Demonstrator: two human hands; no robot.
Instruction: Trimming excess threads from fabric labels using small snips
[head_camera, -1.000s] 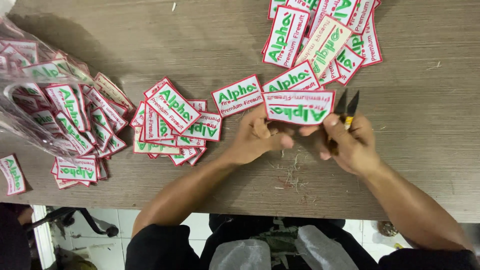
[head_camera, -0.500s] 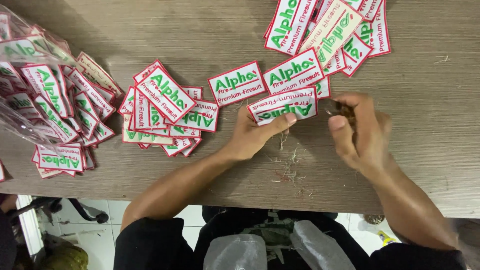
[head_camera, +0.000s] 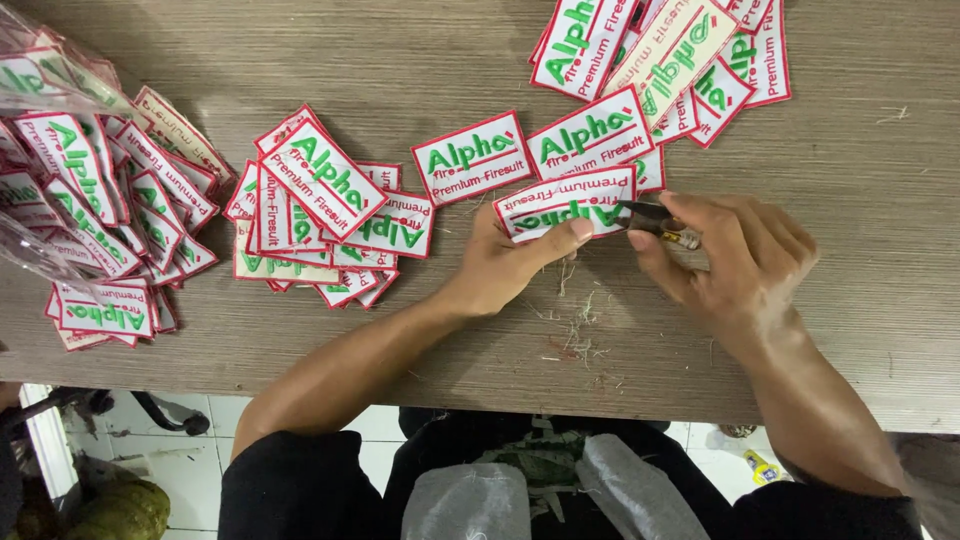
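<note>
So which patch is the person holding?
The patch pinched in the left hand, with the right hand's small snips at its edge. The other patches lie loose.

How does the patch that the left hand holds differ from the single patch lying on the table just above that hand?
The held patch is pinched by the left hand, with the snips in the right hand at its edge; the lying patch lies untouched on the table. The held patch's lettering is upside down to the camera; the lying patch's reads upright. Both are white rectangles with red borders and green lettering.
</note>
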